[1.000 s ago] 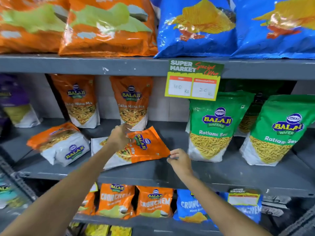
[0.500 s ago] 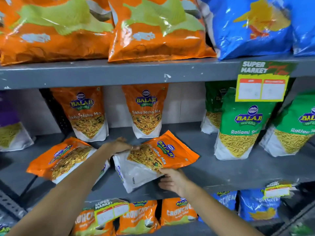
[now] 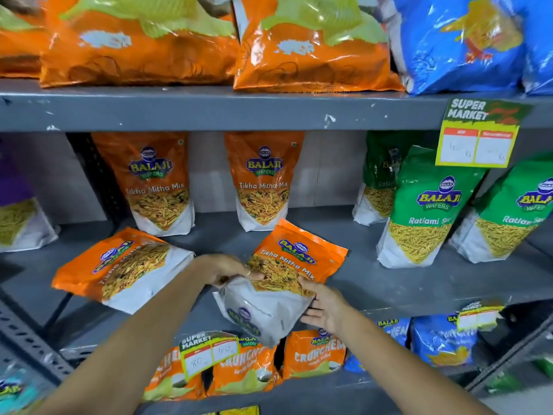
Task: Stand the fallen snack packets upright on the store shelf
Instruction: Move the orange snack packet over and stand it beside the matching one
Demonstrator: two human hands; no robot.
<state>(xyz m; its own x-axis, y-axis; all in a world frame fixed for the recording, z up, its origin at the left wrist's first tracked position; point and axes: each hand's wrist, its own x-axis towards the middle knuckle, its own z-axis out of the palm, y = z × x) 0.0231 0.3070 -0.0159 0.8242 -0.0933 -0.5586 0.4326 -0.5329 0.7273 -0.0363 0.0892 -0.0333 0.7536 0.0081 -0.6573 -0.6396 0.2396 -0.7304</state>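
Note:
An orange and white Tikha Mitha Mix packet (image 3: 287, 265) is tilted at the front of the grey middle shelf (image 3: 389, 283), its white bottom hanging past the shelf edge. My left hand (image 3: 227, 269) grips its left side and my right hand (image 3: 326, 307) holds its lower right corner. A second orange packet (image 3: 125, 268) lies flat on the shelf to the left. Two more of the same packets (image 3: 161, 184) (image 3: 263, 181) stand upright at the back.
Green Ratlami Sev packets (image 3: 425, 211) stand to the right. Large orange (image 3: 311, 46) and blue bags (image 3: 466, 40) fill the shelf above. A price tag (image 3: 478, 136) hangs from the upper shelf edge. Crunchem packets (image 3: 314, 351) and a second tag (image 3: 209, 351) are below.
The packet has been lifted off the shelf and turned so its orange top points up and back. Both hands have closed on it. The view has shifted left and closer.

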